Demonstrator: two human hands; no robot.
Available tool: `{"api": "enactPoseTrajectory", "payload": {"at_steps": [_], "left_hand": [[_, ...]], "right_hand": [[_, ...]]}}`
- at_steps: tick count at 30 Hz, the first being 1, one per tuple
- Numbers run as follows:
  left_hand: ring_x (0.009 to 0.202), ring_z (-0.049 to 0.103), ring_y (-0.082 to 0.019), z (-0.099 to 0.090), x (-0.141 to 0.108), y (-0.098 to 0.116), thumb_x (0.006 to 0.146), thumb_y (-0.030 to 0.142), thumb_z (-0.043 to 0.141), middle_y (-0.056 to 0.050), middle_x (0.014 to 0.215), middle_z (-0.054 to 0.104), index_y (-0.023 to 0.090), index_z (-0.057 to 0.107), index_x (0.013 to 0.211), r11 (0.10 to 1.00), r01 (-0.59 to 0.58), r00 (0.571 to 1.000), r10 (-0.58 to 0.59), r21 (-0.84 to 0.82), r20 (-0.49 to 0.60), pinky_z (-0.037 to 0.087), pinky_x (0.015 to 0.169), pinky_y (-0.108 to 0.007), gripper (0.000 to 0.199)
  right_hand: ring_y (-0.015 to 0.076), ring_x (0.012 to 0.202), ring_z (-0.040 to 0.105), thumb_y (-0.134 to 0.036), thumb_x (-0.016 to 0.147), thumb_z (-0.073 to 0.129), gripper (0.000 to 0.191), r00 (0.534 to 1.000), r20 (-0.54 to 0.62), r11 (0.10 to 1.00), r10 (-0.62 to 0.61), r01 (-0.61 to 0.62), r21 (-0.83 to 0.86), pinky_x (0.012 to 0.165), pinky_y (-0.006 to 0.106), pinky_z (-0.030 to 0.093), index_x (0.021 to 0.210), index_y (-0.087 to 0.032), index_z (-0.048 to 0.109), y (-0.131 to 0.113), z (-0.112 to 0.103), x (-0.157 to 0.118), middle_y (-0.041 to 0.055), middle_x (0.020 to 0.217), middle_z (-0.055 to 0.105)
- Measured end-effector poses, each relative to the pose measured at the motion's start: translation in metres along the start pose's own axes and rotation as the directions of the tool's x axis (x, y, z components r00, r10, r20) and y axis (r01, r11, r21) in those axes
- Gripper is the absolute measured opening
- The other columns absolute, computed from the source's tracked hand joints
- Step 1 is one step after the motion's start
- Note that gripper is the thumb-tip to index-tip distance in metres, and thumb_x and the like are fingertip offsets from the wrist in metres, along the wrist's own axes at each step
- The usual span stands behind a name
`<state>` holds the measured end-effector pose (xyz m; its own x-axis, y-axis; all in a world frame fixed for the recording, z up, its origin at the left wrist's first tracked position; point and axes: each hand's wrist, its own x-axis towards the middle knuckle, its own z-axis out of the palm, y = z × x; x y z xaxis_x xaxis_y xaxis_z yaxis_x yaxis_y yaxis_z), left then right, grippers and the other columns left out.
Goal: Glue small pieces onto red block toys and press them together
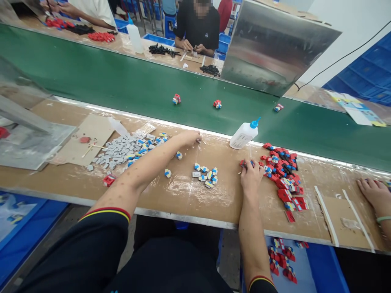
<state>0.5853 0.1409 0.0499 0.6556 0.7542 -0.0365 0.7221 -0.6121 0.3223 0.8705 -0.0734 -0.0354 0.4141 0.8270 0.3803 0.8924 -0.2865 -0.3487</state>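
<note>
My left hand [192, 138] reaches to the far edge of the bench, its fingers closed in a pinch. A thin cotton swab [203, 142] sticks out from the fingertips. My right hand [251, 174] is closed around a small red toy part [243, 163], mostly covered by the fingers. Just right of that hand spreads a pile of red, blue and black toy parts [284, 191]. Between my hands lies a group of small white, blue and yellow pieces [209, 177]. Behind the right hand, a white bottle with a blue nozzle [244, 135] stands tilted in view.
Grey blocks [119, 150] and a bundle of swabs [144, 130] lie to the left, by a cardboard sheet [82, 142]. A green conveyor belt [137, 89] carries several red assemblies. Another person's hand [374, 193] rests at the right; a person [197, 28] works opposite.
</note>
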Motion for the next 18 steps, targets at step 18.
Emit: {"api": "enactPoseTrajectory", "payload": {"at_steps": [18], "left_hand": [[0.117,0.074,-0.024,0.07,0.048,0.181,0.1,0.016,0.069,-0.011,0.128,0.076,0.019,0.078,0.106,0.958,-0.275,0.959,0.279,-0.082,0.053,0.061,0.101,-0.037,0.012]], "right_hand": [[0.0384,0.129,0.052,-0.038,0.099,0.053,0.044,0.998,-0.055,0.997,-0.027,0.031,0.073,0.119,0.066,0.041,0.133,-0.018,0.07,0.011,-0.001,-0.01,0.0217,0.14,0.061]]}}
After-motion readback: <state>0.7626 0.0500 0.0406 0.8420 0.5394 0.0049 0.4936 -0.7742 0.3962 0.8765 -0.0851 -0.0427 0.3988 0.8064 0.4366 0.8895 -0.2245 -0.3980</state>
